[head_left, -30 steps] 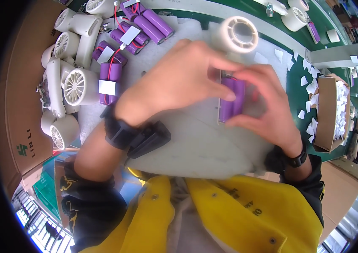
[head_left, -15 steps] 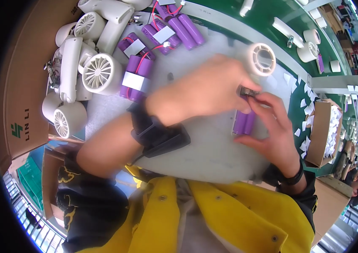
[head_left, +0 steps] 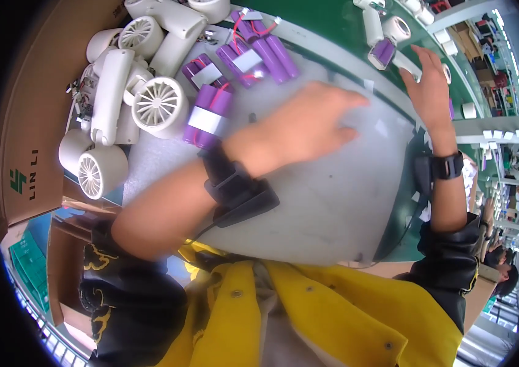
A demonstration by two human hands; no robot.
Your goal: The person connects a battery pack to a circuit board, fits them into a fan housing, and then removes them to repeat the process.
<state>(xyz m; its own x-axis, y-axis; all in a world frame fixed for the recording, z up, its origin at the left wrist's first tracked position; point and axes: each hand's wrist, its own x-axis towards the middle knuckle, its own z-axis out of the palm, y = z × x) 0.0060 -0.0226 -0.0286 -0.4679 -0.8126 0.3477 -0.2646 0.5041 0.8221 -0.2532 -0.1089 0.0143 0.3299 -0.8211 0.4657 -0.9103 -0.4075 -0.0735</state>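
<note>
My left hand (head_left: 311, 125) is over the grey work mat, empty, its thumb and fingers apart. Farther right, my right hand (head_left: 429, 85) reaches across the green bench top with spread fingers and nothing in them. Just left of its fingertips lies a white handheld fan body (head_left: 396, 28) with a purple battery pair (head_left: 384, 51) showing at its end. To the left of my left hand is a purple battery pack (head_left: 206, 116) with a white label and red wires. Behind it are more purple packs (head_left: 248, 60), some with red leads and white connectors.
White fan housings (head_left: 159, 105) with slatted round grilles are heaped at the left, beside a tall cardboard box wall (head_left: 33, 122). The grey mat (head_left: 314, 208) lies before me. More white parts (head_left: 371, 23) sit on the green surface (head_left: 327, 24) at the far right.
My right hand has moved far and right, letting go of the white fan body with its purple batteries, which now lies on the green surface. My left hand has released it and stays over the mat.
</note>
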